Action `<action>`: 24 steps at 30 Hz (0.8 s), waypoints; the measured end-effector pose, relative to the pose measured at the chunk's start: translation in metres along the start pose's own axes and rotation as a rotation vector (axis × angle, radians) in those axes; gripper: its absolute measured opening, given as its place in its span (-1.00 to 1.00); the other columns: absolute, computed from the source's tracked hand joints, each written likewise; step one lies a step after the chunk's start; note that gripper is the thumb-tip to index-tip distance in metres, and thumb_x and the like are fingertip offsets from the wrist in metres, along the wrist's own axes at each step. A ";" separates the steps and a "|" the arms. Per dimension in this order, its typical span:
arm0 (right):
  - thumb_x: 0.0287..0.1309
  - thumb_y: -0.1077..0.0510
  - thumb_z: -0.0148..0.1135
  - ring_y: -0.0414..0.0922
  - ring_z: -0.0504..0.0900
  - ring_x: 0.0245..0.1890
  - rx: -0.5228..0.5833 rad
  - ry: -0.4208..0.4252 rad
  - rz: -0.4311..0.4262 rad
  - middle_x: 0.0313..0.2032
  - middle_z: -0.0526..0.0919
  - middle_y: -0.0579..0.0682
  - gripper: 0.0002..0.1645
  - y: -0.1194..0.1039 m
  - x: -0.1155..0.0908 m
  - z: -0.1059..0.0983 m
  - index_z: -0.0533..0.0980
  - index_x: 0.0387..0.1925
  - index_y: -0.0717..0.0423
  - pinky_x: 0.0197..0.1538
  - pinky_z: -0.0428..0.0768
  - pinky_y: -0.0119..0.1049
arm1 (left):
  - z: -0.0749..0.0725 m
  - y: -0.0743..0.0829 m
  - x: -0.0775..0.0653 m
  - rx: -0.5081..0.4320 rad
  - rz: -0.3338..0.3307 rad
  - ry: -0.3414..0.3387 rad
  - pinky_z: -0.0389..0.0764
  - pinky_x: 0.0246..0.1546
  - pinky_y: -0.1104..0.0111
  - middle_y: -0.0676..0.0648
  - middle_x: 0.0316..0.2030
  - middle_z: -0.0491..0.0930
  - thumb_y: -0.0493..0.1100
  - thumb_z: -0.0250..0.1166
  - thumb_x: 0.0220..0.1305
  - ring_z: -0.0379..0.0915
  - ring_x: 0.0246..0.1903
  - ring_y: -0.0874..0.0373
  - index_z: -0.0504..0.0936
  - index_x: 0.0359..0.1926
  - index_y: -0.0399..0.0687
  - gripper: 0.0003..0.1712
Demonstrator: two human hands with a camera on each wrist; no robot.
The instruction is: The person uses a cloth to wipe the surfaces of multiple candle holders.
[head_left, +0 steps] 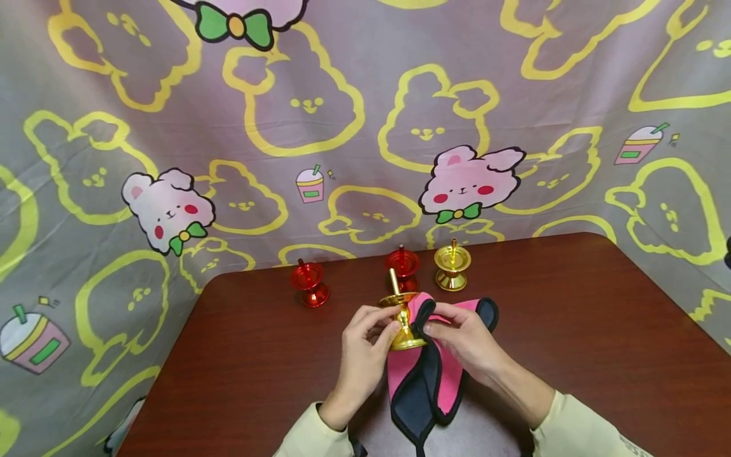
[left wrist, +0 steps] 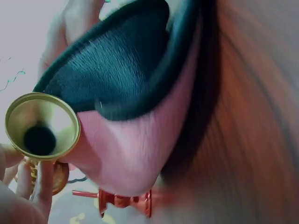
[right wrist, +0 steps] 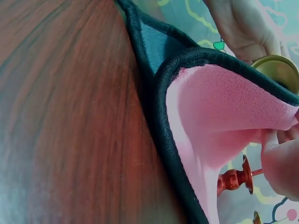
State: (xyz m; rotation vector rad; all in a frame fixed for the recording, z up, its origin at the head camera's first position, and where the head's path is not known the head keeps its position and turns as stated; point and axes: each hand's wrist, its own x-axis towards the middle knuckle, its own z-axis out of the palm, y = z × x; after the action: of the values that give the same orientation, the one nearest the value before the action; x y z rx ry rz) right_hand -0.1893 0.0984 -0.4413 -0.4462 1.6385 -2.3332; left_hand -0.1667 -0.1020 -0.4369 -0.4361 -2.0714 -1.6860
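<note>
My left hand (head_left: 361, 358) grips a gold candle holder (head_left: 403, 317) by its stem, raised over the table and slightly tilted, its spike pointing up. In the left wrist view the hollow underside of the candle holder (left wrist: 65, 135) faces the camera. My right hand (head_left: 468, 343) pinches a pink cloth (head_left: 451, 374) with black trim and a dark reverse side against the candle holder's right side. Folds of the cloth (right wrist: 210, 102) hang down below both hands. Part of the holder's dish and stem is hidden behind the cloth.
Along the back of the brown table (head_left: 571, 317) stand a red candle holder (head_left: 311, 285) at left, another red candle holder (head_left: 407, 263) partly hidden behind the held one, and a gold candle holder (head_left: 452, 266). A patterned curtain (head_left: 365, 127) hangs behind the table.
</note>
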 end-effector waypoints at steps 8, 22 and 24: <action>0.27 0.48 0.18 -0.16 0.69 -0.09 -0.040 -0.065 -0.161 -0.12 0.70 -0.02 -0.62 0.003 -0.003 -0.005 0.65 0.01 0.10 0.06 0.61 -0.27 | -0.001 -0.004 0.003 -0.259 -0.297 -0.037 0.66 -0.14 0.37 -0.27 -0.18 0.64 -0.38 0.45 0.18 0.64 -0.27 0.14 0.61 -0.07 -0.41 -0.68; 0.20 0.49 0.24 -0.20 0.70 -0.19 -0.226 -0.041 -0.223 -0.20 0.72 -0.07 -0.57 0.003 -0.003 -0.008 0.42 0.09 0.62 -0.05 0.66 -0.31 | -0.007 -0.006 0.004 -0.248 -0.378 -0.271 0.66 -0.16 0.38 -0.30 -0.11 0.69 -0.30 0.39 0.29 0.66 -0.21 0.14 0.62 0.12 -0.40 -0.59; 0.19 0.51 0.23 -0.20 0.70 -0.20 -0.233 -0.035 -0.230 -0.21 0.73 -0.08 -0.57 0.003 -0.003 -0.008 0.41 0.08 0.63 -0.07 0.66 -0.32 | -0.007 -0.007 0.005 -0.240 -0.376 -0.269 0.66 -0.17 0.38 -0.29 -0.12 0.69 -0.30 0.40 0.28 0.66 -0.22 0.13 0.62 0.12 -0.39 -0.59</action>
State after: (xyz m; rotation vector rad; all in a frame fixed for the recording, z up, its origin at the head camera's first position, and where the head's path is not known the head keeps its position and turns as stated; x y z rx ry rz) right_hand -0.1899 0.1053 -0.4473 -0.7561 1.9424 -2.2798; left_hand -0.1732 -0.1102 -0.4390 -0.3816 -2.2564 -2.2178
